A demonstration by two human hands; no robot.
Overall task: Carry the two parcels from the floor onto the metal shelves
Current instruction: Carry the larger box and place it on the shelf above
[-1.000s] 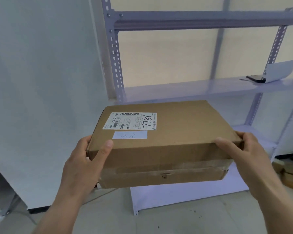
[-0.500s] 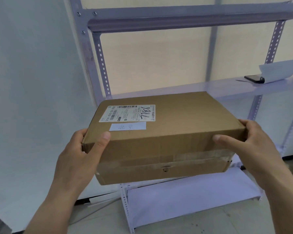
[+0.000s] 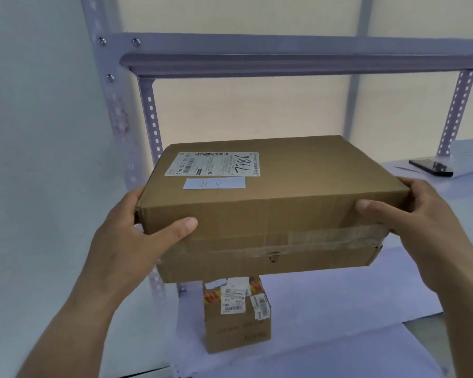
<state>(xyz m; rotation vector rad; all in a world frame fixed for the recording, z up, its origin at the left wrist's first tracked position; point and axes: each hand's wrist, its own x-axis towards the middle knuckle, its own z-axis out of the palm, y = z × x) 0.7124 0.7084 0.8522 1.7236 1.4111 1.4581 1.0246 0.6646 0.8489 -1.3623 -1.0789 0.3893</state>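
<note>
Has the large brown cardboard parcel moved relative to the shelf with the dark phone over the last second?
Yes. The large brown cardboard parcel has risen: its top now sits about level with the shelf holding the dark phone, whereas earlier it was below it.

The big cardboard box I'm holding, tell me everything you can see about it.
The large box is plain brown corrugated cardboard, wide and flat, held level in the air before the metal shelves. A white shipping label with barcodes and handwritten digits sits on top, with a small white slip below it. Clear tape runs along the front seam, which looks creased and slightly torn. The left hand and right hand grip its ends, thumbs on the front face.
</note>
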